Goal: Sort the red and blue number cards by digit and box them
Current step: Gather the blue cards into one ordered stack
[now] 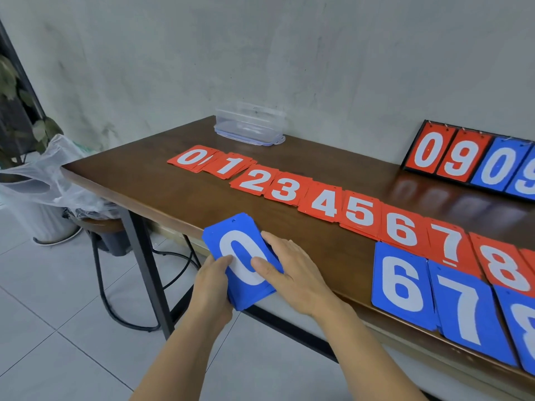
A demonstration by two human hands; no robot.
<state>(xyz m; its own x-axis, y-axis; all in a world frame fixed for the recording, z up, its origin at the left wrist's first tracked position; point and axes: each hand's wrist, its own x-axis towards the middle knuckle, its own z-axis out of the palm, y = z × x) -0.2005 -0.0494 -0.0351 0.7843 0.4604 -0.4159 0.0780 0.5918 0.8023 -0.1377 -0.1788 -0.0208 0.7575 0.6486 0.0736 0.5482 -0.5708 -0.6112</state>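
A stack of blue cards point(243, 256), 0 on top, is held at the table point(162, 192) edge, cradled by the left hand point(212, 280) with its thumb on top, and pinched by the right hand point(292, 273). Rightward, blue piles point(401, 282) 6, 7 and a cut-off 8 are laid. Behind, red piles point(324, 202) 0 to 8 are sorted. Farthest, the clear box point(250, 124) seems unfilled; boxing is judged undone.

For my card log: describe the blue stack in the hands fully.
The blue stack is a thick pile of plastic-looking cards; the top one shows a white 0 and a hole near its upper edge. Tilted, it is held at the table edge. The left hand grips its lower left; the right hand pinches its right side, thumb on the face.
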